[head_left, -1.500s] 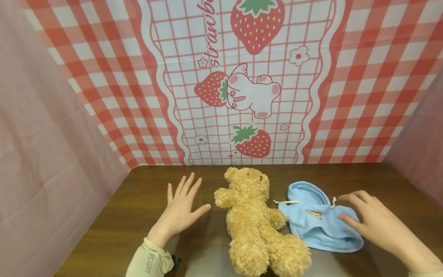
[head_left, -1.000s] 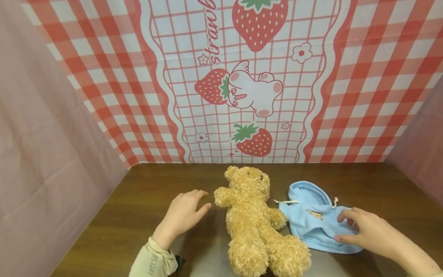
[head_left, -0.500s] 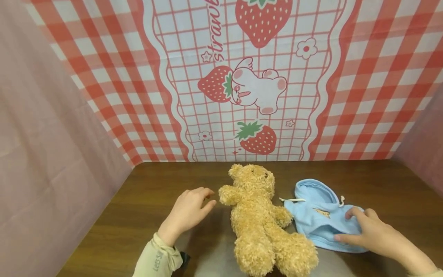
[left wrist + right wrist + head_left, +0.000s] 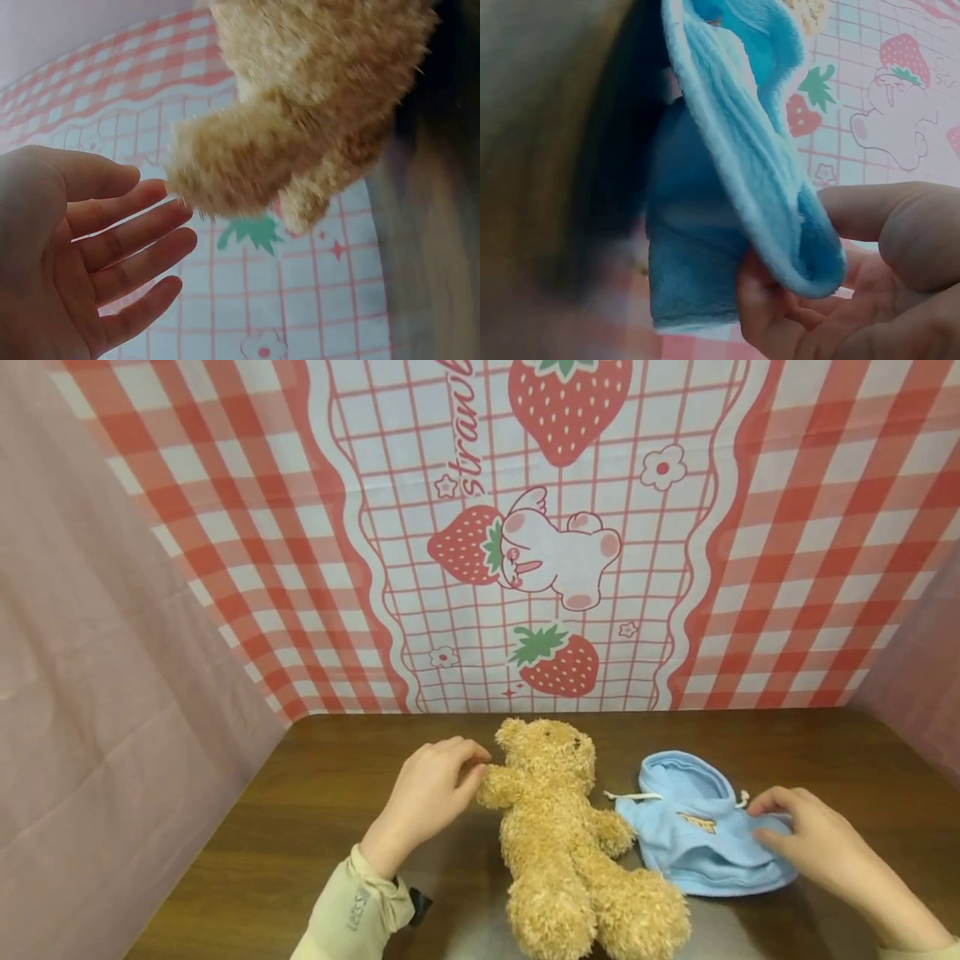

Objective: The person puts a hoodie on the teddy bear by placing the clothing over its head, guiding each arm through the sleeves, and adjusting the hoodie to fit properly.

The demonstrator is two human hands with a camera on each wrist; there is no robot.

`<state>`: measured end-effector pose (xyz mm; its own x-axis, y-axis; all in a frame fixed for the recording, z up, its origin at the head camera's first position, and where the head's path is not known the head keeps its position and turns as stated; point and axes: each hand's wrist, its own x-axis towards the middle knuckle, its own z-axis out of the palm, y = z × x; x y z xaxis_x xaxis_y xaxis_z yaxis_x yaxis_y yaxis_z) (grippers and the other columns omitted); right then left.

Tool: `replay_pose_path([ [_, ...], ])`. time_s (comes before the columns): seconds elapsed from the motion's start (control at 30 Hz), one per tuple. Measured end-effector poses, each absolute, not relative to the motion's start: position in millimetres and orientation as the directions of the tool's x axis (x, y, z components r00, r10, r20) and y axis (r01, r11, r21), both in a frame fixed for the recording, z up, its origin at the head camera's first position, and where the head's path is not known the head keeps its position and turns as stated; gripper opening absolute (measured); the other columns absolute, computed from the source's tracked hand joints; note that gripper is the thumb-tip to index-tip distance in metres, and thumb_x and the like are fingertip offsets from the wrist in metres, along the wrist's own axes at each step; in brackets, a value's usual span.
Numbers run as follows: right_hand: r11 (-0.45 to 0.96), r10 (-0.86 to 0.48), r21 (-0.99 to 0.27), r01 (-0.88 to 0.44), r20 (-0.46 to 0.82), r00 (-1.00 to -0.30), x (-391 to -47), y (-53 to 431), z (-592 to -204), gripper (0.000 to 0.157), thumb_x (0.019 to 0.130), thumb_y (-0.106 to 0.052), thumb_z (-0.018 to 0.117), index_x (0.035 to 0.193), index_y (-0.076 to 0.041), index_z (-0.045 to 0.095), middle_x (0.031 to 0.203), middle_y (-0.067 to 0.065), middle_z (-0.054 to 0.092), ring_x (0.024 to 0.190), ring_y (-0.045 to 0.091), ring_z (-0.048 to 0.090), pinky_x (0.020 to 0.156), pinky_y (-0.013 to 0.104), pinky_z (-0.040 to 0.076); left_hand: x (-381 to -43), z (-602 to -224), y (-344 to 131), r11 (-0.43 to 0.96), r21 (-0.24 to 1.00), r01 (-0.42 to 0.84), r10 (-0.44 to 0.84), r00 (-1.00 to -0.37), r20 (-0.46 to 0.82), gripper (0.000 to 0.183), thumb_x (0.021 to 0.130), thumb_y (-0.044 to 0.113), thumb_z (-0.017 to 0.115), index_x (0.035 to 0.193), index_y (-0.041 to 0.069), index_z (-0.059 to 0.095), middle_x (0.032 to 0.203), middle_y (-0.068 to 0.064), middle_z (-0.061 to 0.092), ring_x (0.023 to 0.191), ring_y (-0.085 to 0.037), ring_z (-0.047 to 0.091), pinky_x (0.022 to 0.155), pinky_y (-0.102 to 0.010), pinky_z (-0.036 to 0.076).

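Note:
A tan, fluffy teddy bear (image 4: 540, 835) lies on its back, head toward the far wall. My left hand (image 4: 431, 793) is at the bear's left-side arm, fingers loosely extended. In the left wrist view those fingertips come right up to the furry paw (image 4: 229, 161). To the bear's right, a small light-blue hoodie (image 4: 675, 852) lies front up, with cream drawstrings and a small tan emblem. My right hand (image 4: 825, 843) pinches the hoodie's right-side sleeve. The right wrist view has the thumb and fingers on either side of that sleeve (image 4: 817, 240).
Both things lie on a dark brown wooden table (image 4: 247, 860). Behind it hangs a red-and-white checked cloth (image 4: 795, 568) with strawberry prints. A pale pink curtain (image 4: 112, 693) closes off the left side, and another pink cloth (image 4: 911, 652) the right.
My left hand has moved from open table on the left up to the bear's arm. My right hand has closed on the sleeve, and the hoodie's lower right edge has shifted slightly away from me.

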<state>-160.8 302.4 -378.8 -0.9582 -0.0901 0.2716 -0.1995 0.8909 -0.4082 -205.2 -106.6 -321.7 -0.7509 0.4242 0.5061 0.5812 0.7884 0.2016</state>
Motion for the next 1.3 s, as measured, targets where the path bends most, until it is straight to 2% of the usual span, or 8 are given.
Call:
replay_pose_path([
  [0.17, 0.874, -0.033, -0.462, -0.149, 0.251, -0.968, -162.7, 296.7, -359.7, 0.012, 0.077, -0.016, 0.069, 0.088, -0.014, 0.063, 0.089, 0.011, 0.065, 0.07, 0.009, 0.049, 0.057, 0.029, 0.035, -208.4, -318.1, -88.9, 0.727, 0.229, 0.648, 0.516, -0.735, 0.44, 0.012, 0.087, 0.02, 0.058, 0.095, 0.017, 0.067, 0.084, 0.01, 0.062, 0.075, -0.003, 0.055, 0.071, -0.027, 0.045],
  [0.3, 0.859, 0.016, -0.489, -0.151, 0.321, -0.947, -165.6, 288.6, -345.6, 0.009, 0.08, -0.024, 0.068, 0.086, -0.019, 0.064, 0.086, 0.006, 0.067, 0.065, -0.002, 0.044, 0.054, 0.024, 0.031, -211.7, -314.1, -75.9, 0.7, 0.209, 0.683, 0.582, -0.715, 0.387, 0.015, 0.088, 0.022, 0.057, 0.097, 0.016, 0.067, 0.089, 0.008, 0.063, 0.079, -0.005, 0.057, 0.075, -0.028, 0.046],
  [0.47, 0.829, 0.08, -0.536, -0.158, 0.394, -0.916, -169.6, 280.4, -330.5, 0.011, 0.082, -0.025, 0.067, 0.087, -0.016, 0.065, 0.084, 0.007, 0.065, 0.063, -0.004, 0.042, 0.051, 0.022, 0.03, -215.5, -302.0, -57.1, 0.671, 0.174, 0.721, 0.678, -0.691, 0.252, 0.021, 0.09, 0.029, 0.055, 0.106, 0.018, 0.064, 0.102, 0.005, 0.064, 0.089, -0.009, 0.06, 0.082, -0.029, 0.046],
  [0.63, 0.798, 0.118, -0.583, -0.152, 0.399, -0.909, -172.6, 273.4, -318.8, 0.015, 0.084, -0.027, 0.064, 0.091, -0.014, 0.065, 0.082, 0.004, 0.063, 0.063, -0.001, 0.042, 0.05, 0.022, 0.033, -220.7, -289.6, -38.0, 0.645, 0.178, 0.743, 0.742, -0.665, 0.09, 0.03, 0.091, 0.036, 0.052, 0.114, 0.018, 0.059, 0.11, 0.005, 0.061, 0.098, -0.009, 0.057, 0.081, -0.026, 0.046],
  [0.77, 0.774, 0.114, -0.612, -0.163, 0.388, -0.915, -175.0, 267.0, -310.0, 0.02, 0.085, -0.031, 0.063, 0.094, -0.012, 0.065, 0.089, 0.007, 0.066, 0.068, -0.01, 0.044, 0.054, 0.02, 0.035, -225.7, -282.8, -24.7, 0.621, 0.197, 0.759, 0.766, -0.641, 0.056, 0.033, 0.09, 0.038, 0.053, 0.115, 0.017, 0.06, 0.112, 0.005, 0.06, 0.101, -0.009, 0.056, 0.083, -0.025, 0.045],
  [0.93, 0.742, 0.121, -0.646, -0.182, 0.395, -0.91, -177.1, 258.4, -301.6, 0.023, 0.085, -0.036, 0.062, 0.094, -0.015, 0.067, 0.082, -0.017, 0.064, 0.073, -0.018, 0.047, 0.06, 0.015, 0.037, -228.4, -282.0, -8.4, 0.599, 0.188, 0.779, 0.794, -0.608, -0.012, 0.041, 0.088, 0.043, 0.054, 0.122, 0.021, 0.057, 0.114, 0.006, 0.061, 0.103, -0.008, 0.056, 0.086, -0.024, 0.044],
  [1.1, 0.724, 0.141, -0.668, -0.174, 0.39, -0.91, -177.2, 252.8, -294.5, 0.027, 0.085, -0.038, 0.06, 0.096, -0.014, 0.066, 0.08, -0.021, 0.062, 0.073, -0.015, 0.049, 0.059, 0.014, 0.039, -229.3, -289.6, 7.2, 0.617, 0.187, 0.765, 0.786, -0.613, -0.086, 0.049, 0.086, 0.05, 0.053, 0.126, 0.023, 0.052, 0.112, 0.01, 0.061, 0.1, -0.006, 0.057, 0.08, -0.022, 0.045],
  [1.3, 0.706, 0.17, -0.687, -0.174, 0.402, -0.9, -179.6, 245.3, -284.6, 0.031, 0.086, -0.039, 0.059, 0.101, -0.013, 0.065, 0.082, -0.023, 0.059, 0.073, -0.012, 0.049, 0.058, 0.015, 0.039, -230.7, -299.4, 20.8, 0.659, 0.133, 0.741, 0.752, -0.648, -0.116, 0.051, 0.084, 0.057, 0.051, 0.121, 0.023, 0.054, 0.102, 0.011, 0.064, 0.086, -0.002, 0.058, 0.068, -0.021, 0.046],
])
